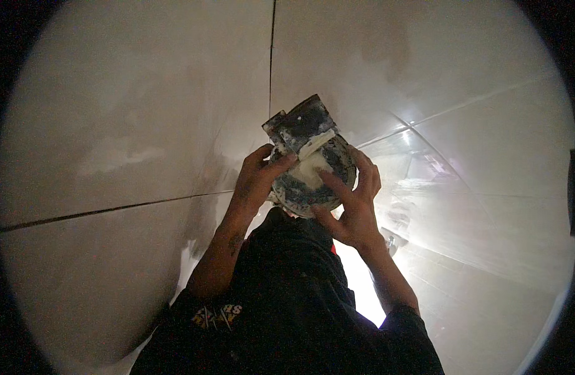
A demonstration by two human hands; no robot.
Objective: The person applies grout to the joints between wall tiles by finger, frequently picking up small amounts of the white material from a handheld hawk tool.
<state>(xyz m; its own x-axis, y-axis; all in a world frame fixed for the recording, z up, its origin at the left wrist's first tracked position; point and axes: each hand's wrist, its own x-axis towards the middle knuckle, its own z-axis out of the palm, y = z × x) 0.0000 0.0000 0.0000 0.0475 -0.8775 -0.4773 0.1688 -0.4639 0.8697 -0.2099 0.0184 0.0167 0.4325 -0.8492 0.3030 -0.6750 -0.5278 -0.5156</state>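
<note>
A round, dark, paste-smeared bowl or pan (287, 189) is held up in front of my body, between both hands. Pale paste (308, 172) lies in its middle. Across its far side rests a flat, dark, rectangular spreader (305, 125), tilted, with a pale strip of paste along its near edge. My left hand (255, 180) is closed around the bowl's left rim, its thumb reaching to the spreader's near corner. My right hand (357, 209) grips the right rim, with one digit over the paste and another at the near rim. The undersides of the fingers are hidden.
Large pale tiles (125, 94) with dark joints fill the left and far side. On the right, shiny tiles (475, 162) meet at a pale cross-shaped joint and reflect bright light. A small metallic fitting (392, 242) shows beyond my right forearm.
</note>
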